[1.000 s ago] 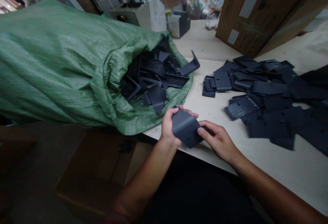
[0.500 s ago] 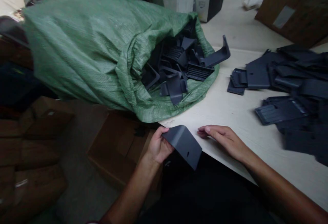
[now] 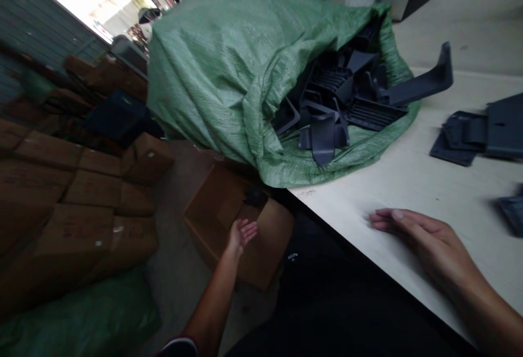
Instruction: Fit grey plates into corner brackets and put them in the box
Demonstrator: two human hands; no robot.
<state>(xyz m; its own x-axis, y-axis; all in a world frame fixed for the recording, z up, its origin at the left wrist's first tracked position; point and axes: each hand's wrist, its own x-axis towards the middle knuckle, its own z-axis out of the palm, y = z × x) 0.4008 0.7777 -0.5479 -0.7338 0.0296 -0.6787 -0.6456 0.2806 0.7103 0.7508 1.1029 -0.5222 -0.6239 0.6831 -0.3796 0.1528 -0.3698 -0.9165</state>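
Left hand (image 3: 242,235) has moved over the carton (image 3: 272,237), spread — right hand (image 3: 425,240) loose, unclenched.

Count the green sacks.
2: an open woven sack on the table, holding black brackets; a darker sack at lower left, beside stacked cartons. Others may be hidden; a greenish blur farther back is unclear.

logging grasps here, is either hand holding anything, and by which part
Nothing is held: the left hand is open at the cardboard box, and the right hand, over the tabletop, shows nothing in it.
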